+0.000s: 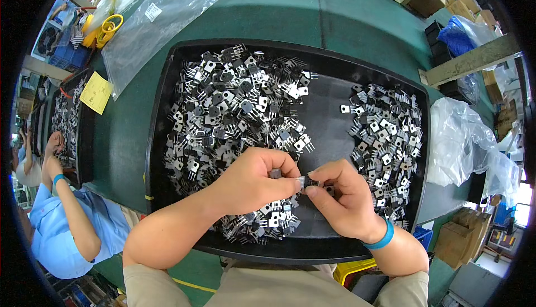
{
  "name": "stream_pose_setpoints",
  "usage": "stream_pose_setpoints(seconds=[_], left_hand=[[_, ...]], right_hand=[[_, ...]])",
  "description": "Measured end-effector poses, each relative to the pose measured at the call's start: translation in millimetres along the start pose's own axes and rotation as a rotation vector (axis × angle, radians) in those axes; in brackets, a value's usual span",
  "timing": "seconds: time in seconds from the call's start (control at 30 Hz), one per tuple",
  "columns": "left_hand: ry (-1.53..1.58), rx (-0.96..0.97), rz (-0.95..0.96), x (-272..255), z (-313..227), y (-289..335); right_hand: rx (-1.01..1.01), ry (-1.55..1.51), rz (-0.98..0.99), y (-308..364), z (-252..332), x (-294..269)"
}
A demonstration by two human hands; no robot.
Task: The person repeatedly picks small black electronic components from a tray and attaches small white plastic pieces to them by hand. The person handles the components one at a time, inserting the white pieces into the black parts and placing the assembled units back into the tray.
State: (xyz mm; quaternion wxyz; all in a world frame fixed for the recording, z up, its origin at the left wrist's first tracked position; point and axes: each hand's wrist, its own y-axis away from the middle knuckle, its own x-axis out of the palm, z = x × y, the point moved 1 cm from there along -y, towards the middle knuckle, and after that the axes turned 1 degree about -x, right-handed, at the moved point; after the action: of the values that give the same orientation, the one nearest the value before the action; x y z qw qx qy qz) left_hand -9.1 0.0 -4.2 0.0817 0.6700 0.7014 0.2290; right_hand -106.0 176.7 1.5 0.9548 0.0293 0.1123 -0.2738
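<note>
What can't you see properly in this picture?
In the head view:
Small part: partly hidden by fingers of the left hand and right hand.
Tray floor under the left pile: covered by heaped parts.
Marks on the yellow note: too small to read.

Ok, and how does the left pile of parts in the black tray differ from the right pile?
The left pile is clearly bigger and spreads wide; the right pile is smaller and forms a narrower band. The left pile fills the left side of the black tray, while the right pile lies toward its right wall. Both are jumbled, in black and silver.
</note>
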Motion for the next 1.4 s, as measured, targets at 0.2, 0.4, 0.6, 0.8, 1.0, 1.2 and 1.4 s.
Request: stream_pose_setpoints(seconds=[0.2,0.4,0.6,0.8,1.0,1.2,1.4], left_hand=[[0.220,-0.053,0.032,-3,1,1],[0.534,0.045,-0.081,-9,2,-5],[0.508,0.107,-0.116,-5,-2,-6],[0.493,0.108,-0.079,-9,0,-6],[0.597,0.099,-0.088,-12,0,-4],[0.537,0.086,-0.090,-11,0,-6],[0.612,0.112,-0.076,-15,2,-6]], right_hand=[[0.220,-0.246,0.002,-1,3,0],[0.462,-0.797,-0.058,-10,-3,-11],[0.007,0.284,0.054,-17,-16,2],[-0.161,0.463,0.185,-21,-16,11],[-0.112,0.592,0.163,-23,-3,-3],[0.150,1.045,0.588,6,4,1],[0.101,0.189,0.463,-10,-11,-6]])
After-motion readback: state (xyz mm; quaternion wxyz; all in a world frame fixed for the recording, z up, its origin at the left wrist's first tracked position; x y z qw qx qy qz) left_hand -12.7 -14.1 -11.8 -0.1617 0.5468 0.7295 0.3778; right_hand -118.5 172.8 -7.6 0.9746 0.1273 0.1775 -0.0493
